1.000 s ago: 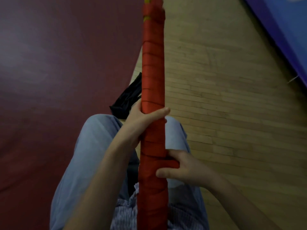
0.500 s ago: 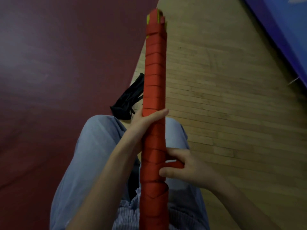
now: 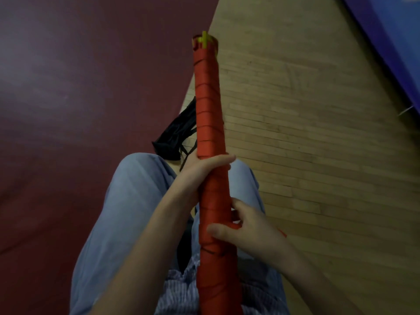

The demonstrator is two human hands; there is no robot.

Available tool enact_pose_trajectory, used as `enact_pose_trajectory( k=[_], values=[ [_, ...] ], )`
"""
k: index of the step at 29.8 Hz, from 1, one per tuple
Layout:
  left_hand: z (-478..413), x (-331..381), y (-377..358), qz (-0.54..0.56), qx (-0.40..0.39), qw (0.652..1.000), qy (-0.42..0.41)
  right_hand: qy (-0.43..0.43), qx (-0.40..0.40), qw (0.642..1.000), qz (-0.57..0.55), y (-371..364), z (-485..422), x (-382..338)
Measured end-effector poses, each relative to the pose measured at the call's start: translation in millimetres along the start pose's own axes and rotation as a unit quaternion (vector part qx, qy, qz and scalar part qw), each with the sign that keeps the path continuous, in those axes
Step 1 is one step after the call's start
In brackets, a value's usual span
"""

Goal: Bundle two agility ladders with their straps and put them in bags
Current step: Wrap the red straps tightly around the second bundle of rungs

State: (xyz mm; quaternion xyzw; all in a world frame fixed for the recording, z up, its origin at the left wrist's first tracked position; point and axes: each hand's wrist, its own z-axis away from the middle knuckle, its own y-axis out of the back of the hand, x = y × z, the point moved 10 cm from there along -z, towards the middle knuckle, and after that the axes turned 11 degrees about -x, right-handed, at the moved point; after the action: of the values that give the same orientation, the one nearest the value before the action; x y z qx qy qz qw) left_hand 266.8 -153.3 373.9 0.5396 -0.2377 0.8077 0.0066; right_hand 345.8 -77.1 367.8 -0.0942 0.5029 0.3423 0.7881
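Note:
A long agility ladder bundle wound all over in red strap stands up from my lap, with yellow rung ends showing at its top. My left hand grips the bundle at mid height, fingers wrapped round the front. Lower down, my right hand pinches a loop of the red strap against the bundle's right side, and a short red strap end shows past its back. A black bag lies crumpled on the floor beyond my knees, partly hidden behind the bundle.
I sit with my legs in light blue trousers under the bundle. A dark red mat covers the floor to the left, wooden floor lies to the right, and a blue mat edges the far right corner.
The bundle has come down toward me, so its yellow-tipped top is now fully in view. My right hand has shifted on the strap from holding a flat wrap to pinching a loop.

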Motion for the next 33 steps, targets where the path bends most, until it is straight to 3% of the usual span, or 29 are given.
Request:
enact_pose_trajectory(
  k=[3,4,7,8,10,12,15,18,20,22,25,27,29,31,33],
  values=[
    [-0.3,-11.4,-4.4,0.11,-0.069,0.992,0.002,0.023,-0.07,0.993,0.09,5.2,2.9,-10.1],
    [-0.6,-8.9,-13.1,0.182,-0.136,0.974,-0.016,0.03,-0.103,0.99,0.092,3.6,3.1,-14.8],
    [9.9,15.0,-42.1,0.363,-0.321,0.872,-0.076,0.033,-0.18,0.983,-0.023,-9.3,3.0,-22.5],
    [10.3,16.6,-42.5,0.342,-0.323,0.879,-0.076,0.033,-0.179,0.982,-0.051,-12.0,1.5,-21.2],
    [6.9,12.1,-29.4,0.196,-0.249,0.947,-0.063,0.04,-0.14,0.987,-0.073,-10.2,0.9,-16.7],
    [5.9,15.9,4.5,0.072,-0.092,0.992,-0.049,0.048,-0.105,0.991,-0.065,-11.5,-3.0,-15.2],
    [3.4,24.8,25.8,0.022,0.054,0.997,-0.048,0.045,-0.024,0.998,0.029,-4.0,0.8,-21.0],
    [3.3,26.4,26.9,0.025,0.092,0.995,-0.033,0.055,0.006,0.975,0.215,5.5,5.0,-45.1],
    [-0.8,32.0,24.3,0.057,0.042,0.997,-0.043,0.055,-0.024,0.952,0.3,11.9,5.8,-58.6],
    [-4.5,37.2,11.5,0.125,-0.063,0.988,-0.059,0.04,-0.053,0.953,0.294,18.7,4.8,-60.5],
    [-0.4,57.9,-27.9,0.243,-0.293,0.917,-0.117,0.03,-0.134,0.976,0.169,3.8,-6.0,-45.9],
    [7.5,65.2,-41.8,0.222,-0.364,0.896,-0.125,0.029,-0.15,0.984,0.089,-6.3,-10.1,-34.6],
    [4.6,64.0,-38.2,0.116,-0.322,0.933,-0.114,0.052,-0.115,0.991,0.052,-3.3,-10.2,-30.9],
    [-1.5,68.8,-16.3,0.03,-0.176,0.978,-0.11,0.053,-0.063,0.996,0.033,0.9,-8.5,-25.5],
    [-6.2,73.2,0.9,-0.018,-0.055,0.991,-0.119,0.035,-0.019,0.997,0.066,7.4,-7.3,-20.7]
  ],
)
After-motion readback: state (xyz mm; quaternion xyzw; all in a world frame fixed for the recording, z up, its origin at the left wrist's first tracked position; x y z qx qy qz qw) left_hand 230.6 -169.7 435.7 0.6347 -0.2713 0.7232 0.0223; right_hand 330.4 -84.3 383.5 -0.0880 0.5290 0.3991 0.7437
